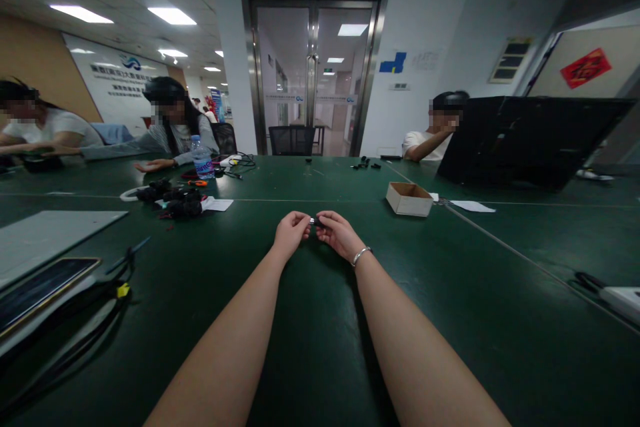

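Over the green table, my left hand (292,233) and my right hand (338,233) meet with bent fingers. Between their fingertips is a small black piece with a silver metal end (313,221), much like a USB stick. The left fingertips pinch the silver end, while the right fingers close on the black end. Fingers cover most of it, so I cannot make out whether it is one part or two. A silver bracelet (361,256) circles my right wrist.
An open cardboard box (409,207) stands right of my hands. Left are tangled black gear (183,203), a water bottle (202,159), a phone (45,290) and cables (107,307). A large black monitor (530,140) stands back right. Other people sit around the table (320,360).
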A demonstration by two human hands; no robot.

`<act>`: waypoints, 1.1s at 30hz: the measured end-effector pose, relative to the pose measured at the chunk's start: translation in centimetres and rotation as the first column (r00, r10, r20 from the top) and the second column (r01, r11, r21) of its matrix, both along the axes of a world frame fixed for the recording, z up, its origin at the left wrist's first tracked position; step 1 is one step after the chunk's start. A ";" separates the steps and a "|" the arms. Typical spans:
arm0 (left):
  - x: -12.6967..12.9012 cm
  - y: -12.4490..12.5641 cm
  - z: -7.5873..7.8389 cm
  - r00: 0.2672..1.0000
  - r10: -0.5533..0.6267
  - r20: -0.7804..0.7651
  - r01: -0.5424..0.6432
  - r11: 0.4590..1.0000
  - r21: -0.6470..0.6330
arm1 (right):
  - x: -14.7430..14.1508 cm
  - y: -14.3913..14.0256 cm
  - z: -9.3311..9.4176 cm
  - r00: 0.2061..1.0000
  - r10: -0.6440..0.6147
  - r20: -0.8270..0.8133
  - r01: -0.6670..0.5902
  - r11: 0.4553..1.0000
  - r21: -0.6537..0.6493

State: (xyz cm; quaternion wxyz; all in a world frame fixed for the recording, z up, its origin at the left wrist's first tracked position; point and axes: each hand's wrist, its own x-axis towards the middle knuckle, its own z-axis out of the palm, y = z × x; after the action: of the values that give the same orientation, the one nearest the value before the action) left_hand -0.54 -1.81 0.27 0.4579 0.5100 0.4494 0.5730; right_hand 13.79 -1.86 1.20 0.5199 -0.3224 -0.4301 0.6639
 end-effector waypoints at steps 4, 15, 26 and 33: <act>-0.1 0.2 -0.3 1.000 -0.010 0.004 0.010 1.000 0.013 | 0.0 0.0 0.0 1.000 -0.011 0.006 0.011 1.000 0.003; -0.2 0.2 -0.2 1.000 0.009 -0.020 -0.009 0.999 -0.033 | 0.2 0.1 -0.3 1.000 -0.006 0.021 0.005 0.999 0.037; -0.1 0.5 -0.4 0.974 0.073 -0.216 -0.080 0.996 -0.026 | 0.2 0.2 -0.5 0.999 -0.020 0.034 0.018 0.999 0.049; -0.3 0.1 0.0 0.920 0.128 -0.370 -0.140 0.990 -0.005 | 0.1 0.1 -0.4 0.999 -0.002 0.042 -0.001 0.997 0.074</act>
State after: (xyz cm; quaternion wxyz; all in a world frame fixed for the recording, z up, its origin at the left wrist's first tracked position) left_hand -0.85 -1.69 0.29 0.3332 0.5693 0.5699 0.4899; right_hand 13.88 -1.74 0.79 0.5226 -0.3169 -0.4651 0.6404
